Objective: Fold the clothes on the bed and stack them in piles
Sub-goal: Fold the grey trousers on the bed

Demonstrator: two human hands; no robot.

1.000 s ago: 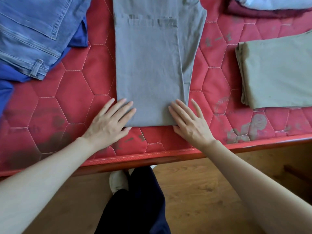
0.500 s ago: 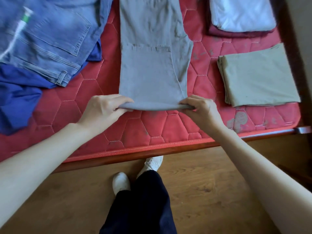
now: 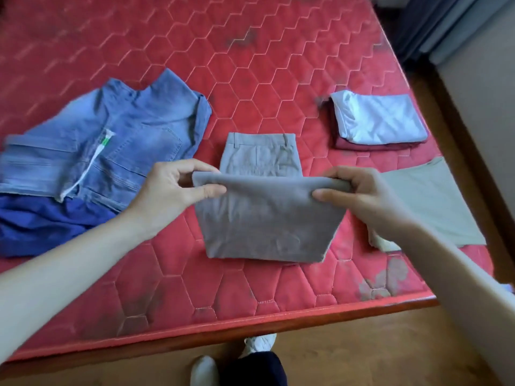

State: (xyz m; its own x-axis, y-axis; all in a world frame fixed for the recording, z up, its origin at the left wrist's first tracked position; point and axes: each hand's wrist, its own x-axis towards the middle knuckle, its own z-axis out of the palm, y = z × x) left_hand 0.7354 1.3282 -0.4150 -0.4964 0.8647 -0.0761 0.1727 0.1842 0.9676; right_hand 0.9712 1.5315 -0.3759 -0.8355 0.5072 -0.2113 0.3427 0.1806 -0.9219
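Left hand [image 3: 170,190] and right hand [image 3: 359,195] pinch the grey trousers' [image 3: 264,227] folded edge; blue jeans [image 3: 111,140] at ten o'clock

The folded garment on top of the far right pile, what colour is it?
Pale blue-white, seen in the head view.
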